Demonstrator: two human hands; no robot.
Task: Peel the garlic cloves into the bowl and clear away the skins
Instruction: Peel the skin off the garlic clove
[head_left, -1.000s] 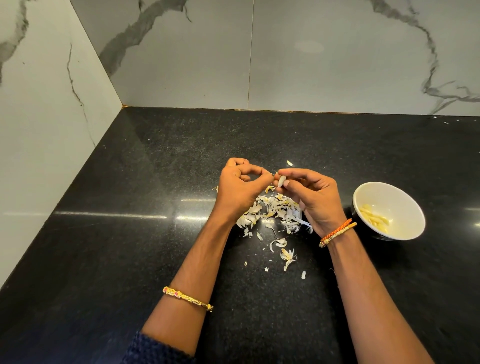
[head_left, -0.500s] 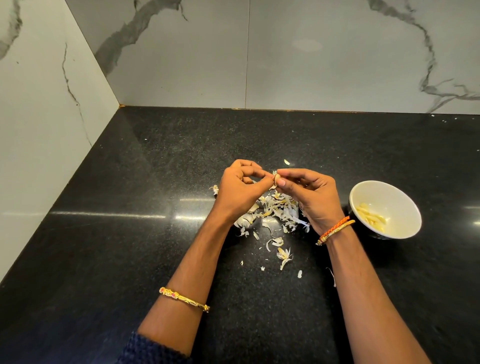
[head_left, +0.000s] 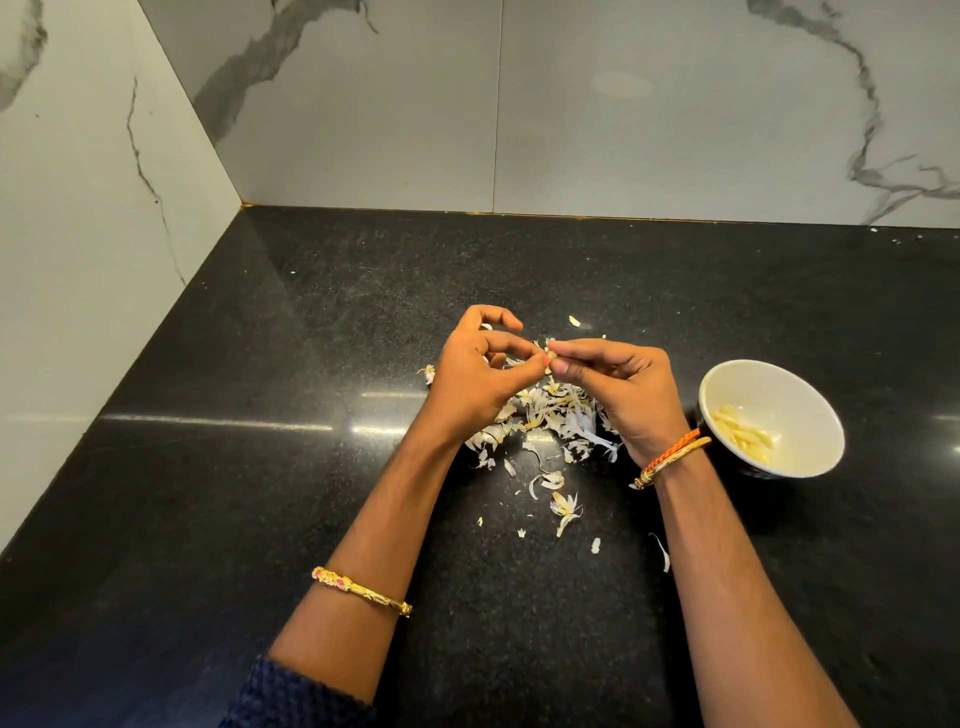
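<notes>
My left hand (head_left: 478, 379) and my right hand (head_left: 623, 395) meet above the black counter, and both pinch one small garlic clove (head_left: 549, 356) between fingertips and thumbs. The clove is mostly hidden by the fingers. Under the hands lies a pile of papery garlic skins (head_left: 550, 421), with loose scraps trailing toward me. To the right of my right wrist stands a white bowl (head_left: 810, 410) that holds several peeled cloves (head_left: 743, 434).
The black granite counter (head_left: 260, 493) runs into a corner of white marble wall (head_left: 623, 130) at the left and back. A single skin scrap (head_left: 573, 321) lies beyond the hands, and another (head_left: 662, 553) lies beside my right forearm.
The fingertips of both hands have drawn closer around the clove, which showed more plainly a second ago. The pile and bowl have stayed in place.
</notes>
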